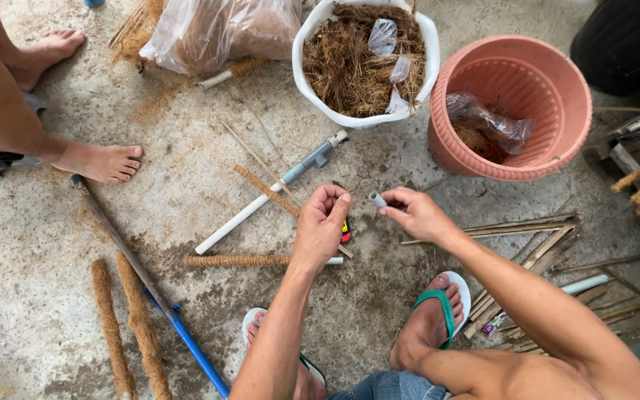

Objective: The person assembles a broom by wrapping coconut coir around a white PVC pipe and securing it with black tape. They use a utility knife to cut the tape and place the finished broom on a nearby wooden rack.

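Note:
My right hand (pixel 416 213) pinches a short grey piece of pipe (pixel 376 198) between thumb and fingers. My left hand (pixel 321 224) is closed just left of it, fingertips pressed together on what seems a thin fibre strand, too fine to make out. Under my left hand lies a small red, yellow and black object (pixel 346 230). On the concrete floor beside it are a white pipe with a grey fitting (pixel 261 206) and a pipe wrapped in coir rope (pixel 250 261).
A white tub of brown fibre (pixel 364 59) and a pink plastic basket (pixel 512 107) stand ahead. A bag of coir dust (pixel 220 30) lies at top left. Another person's bare feet (pixel 101 161) are at left. Coir-wrapped sticks (pixel 131 326), a blue-ended rod (pixel 187 341) and bamboo slats (pixel 527 244) lie around.

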